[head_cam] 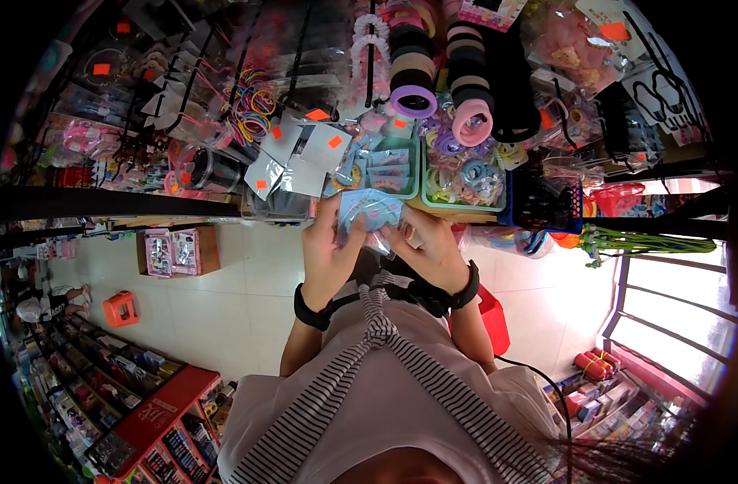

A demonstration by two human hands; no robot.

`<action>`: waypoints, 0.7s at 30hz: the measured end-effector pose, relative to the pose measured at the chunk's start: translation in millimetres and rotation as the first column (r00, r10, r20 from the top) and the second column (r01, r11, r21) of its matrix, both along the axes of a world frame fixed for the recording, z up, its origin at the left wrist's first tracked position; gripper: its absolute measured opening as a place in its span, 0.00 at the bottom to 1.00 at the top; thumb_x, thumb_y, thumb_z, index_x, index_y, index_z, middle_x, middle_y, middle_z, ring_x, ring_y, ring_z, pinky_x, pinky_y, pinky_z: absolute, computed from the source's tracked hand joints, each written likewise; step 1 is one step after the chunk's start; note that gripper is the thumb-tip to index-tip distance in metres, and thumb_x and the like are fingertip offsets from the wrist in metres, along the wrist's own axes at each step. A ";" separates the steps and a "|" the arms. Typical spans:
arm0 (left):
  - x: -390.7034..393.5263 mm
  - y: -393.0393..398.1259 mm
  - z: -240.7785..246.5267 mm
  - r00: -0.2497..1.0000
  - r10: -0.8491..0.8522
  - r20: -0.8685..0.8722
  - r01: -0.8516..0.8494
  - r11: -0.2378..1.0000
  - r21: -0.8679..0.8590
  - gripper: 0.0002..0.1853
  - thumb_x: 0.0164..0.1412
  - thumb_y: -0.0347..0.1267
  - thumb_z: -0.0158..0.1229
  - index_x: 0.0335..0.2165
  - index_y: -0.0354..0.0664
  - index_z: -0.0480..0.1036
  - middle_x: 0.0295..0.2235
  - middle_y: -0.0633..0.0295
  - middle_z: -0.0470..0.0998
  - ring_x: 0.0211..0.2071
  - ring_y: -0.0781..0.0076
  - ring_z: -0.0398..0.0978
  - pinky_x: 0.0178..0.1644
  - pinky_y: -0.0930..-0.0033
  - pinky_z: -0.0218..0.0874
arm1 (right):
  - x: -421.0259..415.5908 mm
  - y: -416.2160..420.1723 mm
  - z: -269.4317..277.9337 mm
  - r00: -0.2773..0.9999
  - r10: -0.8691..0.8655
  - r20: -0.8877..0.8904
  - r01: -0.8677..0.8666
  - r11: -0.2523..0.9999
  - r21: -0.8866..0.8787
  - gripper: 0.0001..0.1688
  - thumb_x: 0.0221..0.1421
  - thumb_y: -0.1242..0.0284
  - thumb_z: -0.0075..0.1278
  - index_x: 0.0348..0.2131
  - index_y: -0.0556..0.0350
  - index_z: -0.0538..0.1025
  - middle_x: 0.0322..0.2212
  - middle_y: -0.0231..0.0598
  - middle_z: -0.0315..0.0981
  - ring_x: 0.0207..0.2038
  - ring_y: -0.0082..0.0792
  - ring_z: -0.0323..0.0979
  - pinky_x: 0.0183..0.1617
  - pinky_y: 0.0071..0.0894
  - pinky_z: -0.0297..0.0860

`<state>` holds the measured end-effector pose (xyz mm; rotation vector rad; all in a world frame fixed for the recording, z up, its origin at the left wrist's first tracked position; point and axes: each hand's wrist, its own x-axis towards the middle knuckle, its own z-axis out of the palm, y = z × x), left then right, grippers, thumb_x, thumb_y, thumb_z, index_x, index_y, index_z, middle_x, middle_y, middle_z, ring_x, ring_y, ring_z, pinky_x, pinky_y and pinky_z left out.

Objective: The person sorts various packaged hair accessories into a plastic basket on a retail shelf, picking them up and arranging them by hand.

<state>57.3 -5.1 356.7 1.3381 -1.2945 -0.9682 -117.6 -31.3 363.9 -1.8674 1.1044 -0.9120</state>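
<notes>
Between my two hands is a small light-blue printed packet point(370, 212) in clear plastic. My left hand point(332, 245) grips its left side, thumb on the front. At the lower right, my right hand point(428, 245) pinches the packet with its thumb, the other fingers behind. Just beyond it, a pale green basket point(416, 172) holds similar blue packets point(390, 166). A second green basket point(465, 207), to the right, contains bagged coloured hair ties point(479, 175). White cards with orange stickers point(299, 158) lie left of the baskets.
Hooks above carry stacked hair bands point(413, 72) and many bagged accessories. A dark blue basket point(541, 212) stands at the shelf's right end. On the floor are a cardboard box point(209, 251), an orange stool point(120, 309) and a red stool point(493, 320). A person point(48, 305) is far left.
</notes>
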 end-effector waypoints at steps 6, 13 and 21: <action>-0.1 -4.0 2.4 0.999 -0.015 -0.044 0.014 1.000 -0.008 0.23 0.56 0.25 0.60 0.50 0.35 0.64 0.36 0.57 0.78 0.32 0.76 0.76 0.36 0.77 0.65 | -3.4 0.8 -7.7 0.999 -0.046 0.028 0.043 0.995 0.090 0.12 0.57 0.70 0.52 0.37 0.61 0.71 0.22 0.43 0.71 0.25 0.41 0.72 0.31 0.35 0.67; 8.0 -7.4 17.1 0.929 0.017 0.371 0.093 0.957 -0.276 0.32 0.48 0.24 0.66 0.53 0.37 0.65 0.41 0.60 0.76 0.37 0.71 0.73 0.43 0.70 0.62 | -9.6 -1.8 -2.6 0.999 0.037 -0.020 -0.037 0.999 -0.005 0.15 0.56 0.72 0.52 0.41 0.60 0.69 0.35 0.46 0.70 0.30 0.43 0.72 0.35 0.36 0.68; 3.5 2.3 5.6 0.976 0.077 -0.202 -0.108 0.983 -0.148 0.26 0.53 0.18 0.61 0.50 0.36 0.63 0.36 0.59 0.72 0.38 0.76 0.71 0.42 0.77 0.63 | 3.0 -0.3 0.3 0.994 -0.076 0.082 0.071 0.995 0.068 0.15 0.55 0.75 0.56 0.40 0.63 0.69 0.27 0.41 0.69 0.27 0.33 0.70 0.34 0.27 0.66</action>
